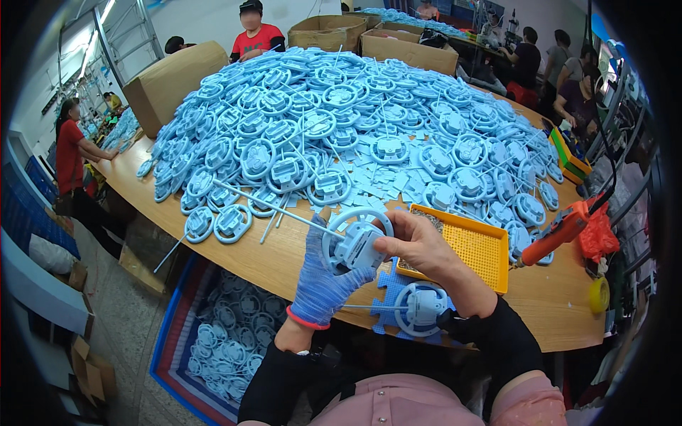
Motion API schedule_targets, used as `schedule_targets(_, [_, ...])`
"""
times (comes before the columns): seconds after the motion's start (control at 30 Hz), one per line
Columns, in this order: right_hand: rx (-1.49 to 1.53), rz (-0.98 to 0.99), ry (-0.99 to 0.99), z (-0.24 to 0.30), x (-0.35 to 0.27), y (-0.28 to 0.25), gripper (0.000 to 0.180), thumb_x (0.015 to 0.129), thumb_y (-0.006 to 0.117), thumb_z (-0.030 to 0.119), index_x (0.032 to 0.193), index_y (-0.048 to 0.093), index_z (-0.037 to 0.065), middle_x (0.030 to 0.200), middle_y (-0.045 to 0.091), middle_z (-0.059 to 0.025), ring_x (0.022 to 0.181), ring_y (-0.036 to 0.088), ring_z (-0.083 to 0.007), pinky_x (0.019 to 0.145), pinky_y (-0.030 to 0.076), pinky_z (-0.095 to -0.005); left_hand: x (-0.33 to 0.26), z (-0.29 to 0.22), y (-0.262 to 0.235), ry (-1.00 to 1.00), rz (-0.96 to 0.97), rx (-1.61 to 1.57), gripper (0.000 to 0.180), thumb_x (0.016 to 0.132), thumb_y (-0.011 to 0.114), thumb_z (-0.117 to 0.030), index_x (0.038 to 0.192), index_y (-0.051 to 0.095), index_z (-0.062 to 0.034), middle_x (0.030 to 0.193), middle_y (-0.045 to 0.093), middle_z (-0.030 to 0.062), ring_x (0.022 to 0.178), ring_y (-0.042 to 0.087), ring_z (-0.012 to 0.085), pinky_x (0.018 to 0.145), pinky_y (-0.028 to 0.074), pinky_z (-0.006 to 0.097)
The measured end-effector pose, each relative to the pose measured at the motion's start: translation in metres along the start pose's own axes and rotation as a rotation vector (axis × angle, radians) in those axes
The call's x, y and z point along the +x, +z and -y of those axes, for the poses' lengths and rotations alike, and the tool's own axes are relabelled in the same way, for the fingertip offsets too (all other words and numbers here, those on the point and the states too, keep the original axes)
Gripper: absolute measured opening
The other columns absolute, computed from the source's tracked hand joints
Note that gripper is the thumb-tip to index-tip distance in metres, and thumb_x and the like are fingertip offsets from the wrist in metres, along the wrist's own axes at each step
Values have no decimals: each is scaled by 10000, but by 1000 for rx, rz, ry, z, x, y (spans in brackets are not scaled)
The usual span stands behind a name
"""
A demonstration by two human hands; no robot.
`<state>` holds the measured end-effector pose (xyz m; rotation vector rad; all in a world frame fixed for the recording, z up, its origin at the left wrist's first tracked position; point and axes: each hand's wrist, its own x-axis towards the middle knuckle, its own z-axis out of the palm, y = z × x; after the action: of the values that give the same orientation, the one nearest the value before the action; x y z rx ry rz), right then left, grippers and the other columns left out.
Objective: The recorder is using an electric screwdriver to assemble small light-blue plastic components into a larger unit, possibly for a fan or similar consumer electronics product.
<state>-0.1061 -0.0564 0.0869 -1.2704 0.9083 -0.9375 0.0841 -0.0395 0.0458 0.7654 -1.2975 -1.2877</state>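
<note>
Both forearms come up from the lower edge in black sleeves and meet over the near edge of the long wooden table [270, 259]. The left hand [323, 280], in a blue knitted glove with a red cuff, is raised with the wrist bent back and the fingers curled up around the underside of a pale blue round plastic wheel-shaped part [355, 240], gripping it from below and the left. A thin pale rod [270, 204] sticks out of this part toward the upper left. The bare right hand [419, 245] reaches in from the right, wrist turned inward, thumb and fingertips pinching the part's right rim, so the piece is held between both hands just above the table's near edge.

Directly beneath the hands, at the near edge, a second pale blue round plastic part [419, 309] lies on a blue jigsaw-shaped foam mat [389, 284]. Just right of the hands sits a shallow orange perforated plastic tray [477, 250]. Further right along the near edge, an orange-handled power screwdriver [561, 231] hangs tilted over the table. A large heap of matching pale blue plastic parts [355, 121] covers the table's far half, with brown cardboard boxes [408, 48] at the far edge.
</note>
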Motion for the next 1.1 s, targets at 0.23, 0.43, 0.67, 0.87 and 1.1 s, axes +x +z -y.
schedule_targets(0.23, [61, 6, -23, 0, -2, 2, 365, 835, 730, 207, 1072, 562, -14, 912, 629, -45, 818, 594, -103, 707, 487, -251, 2, -4, 3, -77, -7, -34, 1015, 688, 830, -108, 1430, 142, -36, 1270, 459, 164, 1122, 553, 222, 884, 519, 331])
schedule_targets(0.43, [-6, -65, -44, -6, -3, 5, 353, 810, 757, 203, 1023, 565, -4, 877, 608, -28, 770, 579, -90, 688, 494, -249, 0, 3, 4, 25, -12, 159, 984, 700, 826, -118, 1416, 159, -19, 1277, 448, 171, 1127, 552, 229, 879, 522, 325])
schedule_targets(0.67, [-155, -146, -90, -14, -12, 13, 389, 792, 768, 309, 925, 580, -5, 786, 606, -35, 734, 580, -97, 661, 485, -251, -11, 8, 3, -71, -45, 78, 998, 669, 851, -124, 1395, 172, -46, 1258, 470, 165, 1099, 569, 237, 877, 526, 351])
schedule_targets(0.87, [-351, -138, -57, -33, -19, -5, 479, 763, 769, 332, 1049, 604, -14, 858, 655, -100, 754, 614, -171, 702, 497, -302, -2, 19, -19, -233, 121, -30, 683, 757, 794, -257, 1317, 464, -48, 1174, 580, 74, 1076, 565, 173, 911, 489, 326])
schedule_targets(1.1, [-341, -462, -344, 17, -112, -43, 287, 851, 661, 74, 1114, 592, -16, 1015, 629, -92, 862, 602, -119, 783, 485, -249, 9, 49, -55, -366, -159, 221, 799, 777, 745, -90, 1424, 282, -25, 1093, 603, 128, 928, 628, 182, 746, 551, 304])
